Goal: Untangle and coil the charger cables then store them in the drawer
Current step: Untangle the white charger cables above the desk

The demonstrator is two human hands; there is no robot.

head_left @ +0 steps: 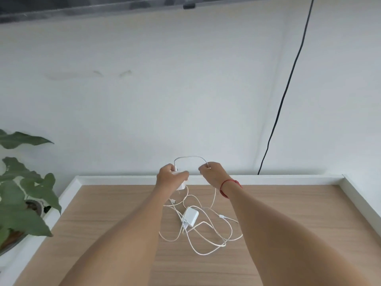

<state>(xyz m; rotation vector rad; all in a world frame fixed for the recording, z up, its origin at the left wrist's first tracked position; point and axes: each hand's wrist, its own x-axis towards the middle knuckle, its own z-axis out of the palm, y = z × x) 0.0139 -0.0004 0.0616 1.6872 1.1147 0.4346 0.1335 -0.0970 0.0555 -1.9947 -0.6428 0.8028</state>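
Observation:
My left hand (170, 176) is raised above the wooden top and grips a white charger plug (181, 183), its prongs pointing down. My right hand (212, 172) pinches that plug's white cable (189, 157), which arches between the two hands. From my right hand the cable drops to a tangle of white cables (206, 234) lying on the surface. A second white charger brick (190, 217) lies in the middle of the tangle. A red string is tied around my right wrist. No drawer is visible.
The wooden top (103, 234) has a raised white rim (123, 179) at the back and sides. A green potted plant (24, 193) stands at the left edge. A black wire (288, 83) hangs down the white wall on the right.

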